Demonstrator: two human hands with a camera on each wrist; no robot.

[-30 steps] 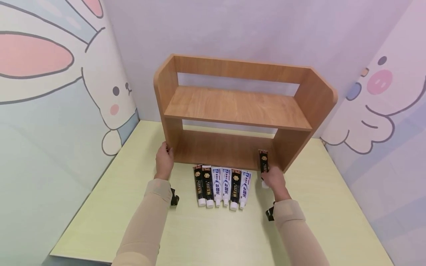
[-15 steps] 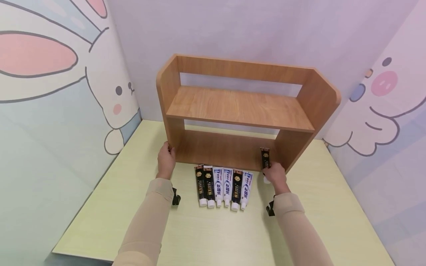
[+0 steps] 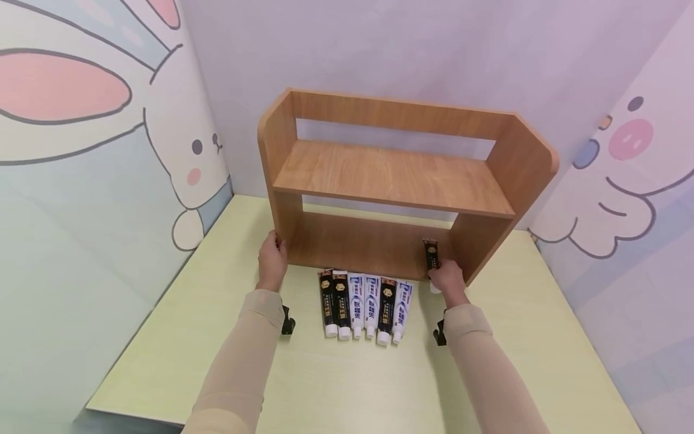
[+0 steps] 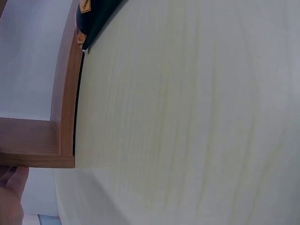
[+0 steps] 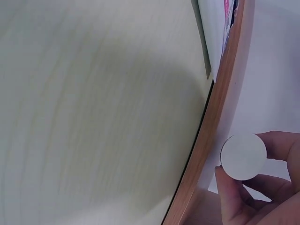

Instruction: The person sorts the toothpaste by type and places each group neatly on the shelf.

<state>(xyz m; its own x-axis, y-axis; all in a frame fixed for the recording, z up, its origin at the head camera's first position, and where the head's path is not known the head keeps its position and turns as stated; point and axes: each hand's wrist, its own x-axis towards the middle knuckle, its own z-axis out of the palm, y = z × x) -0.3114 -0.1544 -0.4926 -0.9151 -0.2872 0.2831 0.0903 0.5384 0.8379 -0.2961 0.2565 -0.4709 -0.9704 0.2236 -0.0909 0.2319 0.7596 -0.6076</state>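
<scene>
At the shelf (image 3: pixel 393 173), right hand (image 3: pixel 449 277) around part-hidden black tube (image 3: pixel 431 255), left hand (image 3: pixel 272 261), grip unclear

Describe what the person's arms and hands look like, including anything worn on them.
The left sleeve and right sleeve are long, plain and beige, each ending in a broad cuff. A small black device sits at the left wrist and another at the right. The left hand and right hand wear no gloves.
</scene>
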